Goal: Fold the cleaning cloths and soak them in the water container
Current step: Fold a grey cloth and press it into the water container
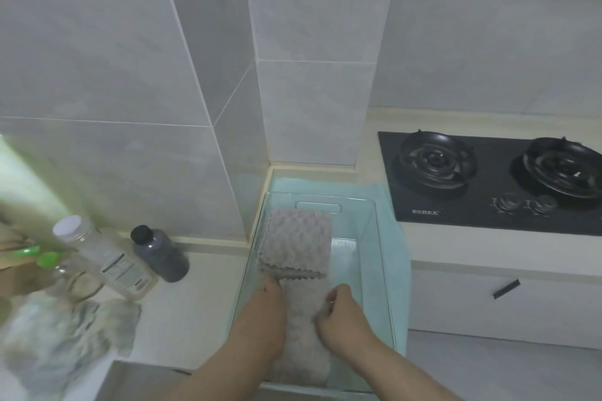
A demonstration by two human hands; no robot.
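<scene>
A clear plastic water container (374,238) stands on a light green cloth (395,257) on the counter. Inside it lies a folded pale pink cleaning cloth (298,242) at the far end, and a second pale cloth (304,335) lies at the near end. My left hand (270,312) and my right hand (342,316) are both down in the container, pressing on the two sides of the near cloth, fingers curled at its edges. A crumpled grey-white cloth (65,335) lies on the counter at the left.
Left of the container stand a dark bottle (161,254), a clear bottle with a white cap (104,257) and a green-capped bottle (49,267). A black gas hob (495,179) sits at the right. A metal sink edge (140,381) shows at the bottom.
</scene>
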